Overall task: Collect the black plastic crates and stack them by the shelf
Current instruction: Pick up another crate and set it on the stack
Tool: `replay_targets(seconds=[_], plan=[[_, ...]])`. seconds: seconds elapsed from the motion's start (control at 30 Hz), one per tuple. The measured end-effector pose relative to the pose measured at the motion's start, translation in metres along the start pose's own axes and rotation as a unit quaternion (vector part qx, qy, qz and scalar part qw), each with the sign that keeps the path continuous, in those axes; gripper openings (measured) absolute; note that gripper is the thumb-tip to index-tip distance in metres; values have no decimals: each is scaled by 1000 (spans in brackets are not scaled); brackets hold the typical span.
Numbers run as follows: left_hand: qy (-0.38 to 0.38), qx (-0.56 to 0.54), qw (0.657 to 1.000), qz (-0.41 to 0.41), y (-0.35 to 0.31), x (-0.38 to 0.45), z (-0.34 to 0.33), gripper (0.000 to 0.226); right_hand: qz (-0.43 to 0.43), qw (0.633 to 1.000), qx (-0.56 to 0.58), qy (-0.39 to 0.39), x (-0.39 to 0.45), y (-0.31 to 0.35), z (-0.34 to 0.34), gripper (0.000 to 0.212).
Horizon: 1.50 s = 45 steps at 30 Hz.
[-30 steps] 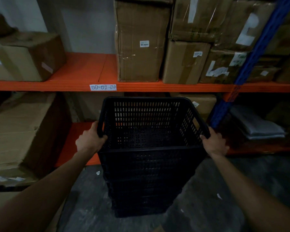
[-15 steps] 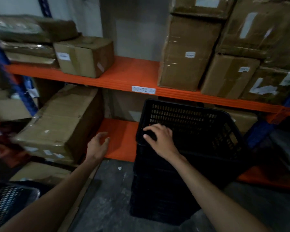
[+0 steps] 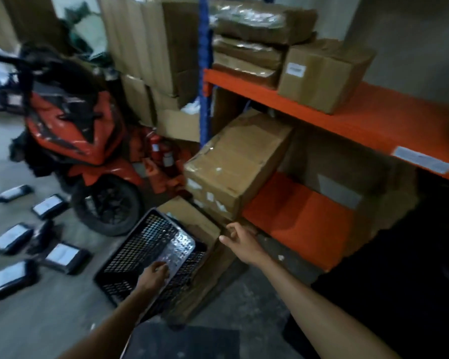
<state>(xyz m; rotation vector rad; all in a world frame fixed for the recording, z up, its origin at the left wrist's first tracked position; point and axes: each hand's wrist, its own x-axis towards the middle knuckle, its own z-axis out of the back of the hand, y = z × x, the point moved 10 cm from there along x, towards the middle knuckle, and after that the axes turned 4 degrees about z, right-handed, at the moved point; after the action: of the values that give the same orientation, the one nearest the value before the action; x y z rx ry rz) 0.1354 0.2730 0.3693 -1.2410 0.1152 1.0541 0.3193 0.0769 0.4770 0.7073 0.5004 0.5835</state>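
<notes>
A black perforated plastic crate (image 3: 143, 251) lies on the concrete floor, leaning against flattened cardboard beside the shelf. My left hand (image 3: 153, 275) is on its near wall, fingers curled over the rim. My right hand (image 3: 240, 239) hovers open and holding nothing, to the right of the crate, just in front of the lower shelf. The stack of black crates (image 3: 405, 268) is only a dark mass at the right, below the shelf label; its detail is lost in shadow.
The orange shelf (image 3: 373, 117) with a blue upright (image 3: 205, 73) carries cardboard boxes (image 3: 233, 172). A red scooter (image 3: 75, 130) stands at the left, fire extinguishers (image 3: 166, 156) behind it. Several wrapped parcels (image 3: 60, 255) lie on the floor at the left.
My view has swung left, away from the stack. My right hand has come off the stack's top crate. My left hand has dropped onto a single crate on the floor.
</notes>
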Motion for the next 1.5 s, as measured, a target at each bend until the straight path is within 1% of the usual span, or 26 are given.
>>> replay_targets(seconds=[0.07, 0.1, 0.17, 0.27, 0.47, 0.6, 0.73, 0.8, 0.9, 0.97, 1.1, 1.17, 1.23, 1.27, 1.33, 1.37, 1.4, 1.5], plan=[[-11, -20, 999, 31, 34, 17, 46, 24, -21, 998, 21, 47, 32, 17, -55, 53], [-6, -28, 999, 42, 41, 20, 54, 24, -31, 997, 29, 58, 37, 19, -67, 53], [-7, -44, 996, 79, 74, 29, 80, 25, -40, 993, 31, 104, 56, 30, -111, 53], [1, -75, 984, 164, 130, 39, 102, 22, -63, 983, 21, 171, 86, 32, -169, 52], [-1, -141, 950, 279, 209, 58, 105, 26, -103, 972, -25, 208, 155, -6, -218, 54], [-30, -179, 928, 324, 258, 113, 96, 34, -109, 969, -34, 219, 229, -37, -261, 57], [-41, -198, 917, 343, 302, 193, 68, 41, -88, 972, -67, 207, 311, -75, -311, 61], [-47, -199, 914, 351, 323, 234, 53, 47, -93, 975, -82, 186, 344, -99, -329, 69], [-88, -219, 908, 347, 357, 293, 38, 54, -106, 973, -99, 179, 381, -138, -358, 85], [-117, -233, 904, 339, 374, 324, 38, 57, -101, 974, -118, 162, 394, -157, -364, 87], [-139, -294, 874, 361, 438, 379, 7, 72, -24, 973, -224, 54, 411, -191, -375, 67], [-151, -258, 876, 378, 459, 382, -6, 69, 13, 967, -252, 27, 413, -198, -375, 64], [-175, -223, 879, 385, 473, 376, -13, 63, 29, 967, -252, 17, 416, -203, -373, 61], [-191, -235, 874, 381, 475, 373, -13, 59, 19, 973, -228, 12, 417, -204, -370, 57], [-223, -278, 849, 391, 474, 361, -9, 52, -38, 989, -143, 14, 420, -208, -360, 45], [-233, -279, 846, 391, 465, 353, 1, 48, -68, 991, -111, 18, 420, -205, -350, 41], [-242, -267, 850, 383, 457, 350, 10, 46, -92, 991, -96, 24, 420, -206, -344, 37], [-297, -207, 873, 327, 406, 324, 60, 37, -116, 990, -83, 18, 403, -182, -306, 24]])
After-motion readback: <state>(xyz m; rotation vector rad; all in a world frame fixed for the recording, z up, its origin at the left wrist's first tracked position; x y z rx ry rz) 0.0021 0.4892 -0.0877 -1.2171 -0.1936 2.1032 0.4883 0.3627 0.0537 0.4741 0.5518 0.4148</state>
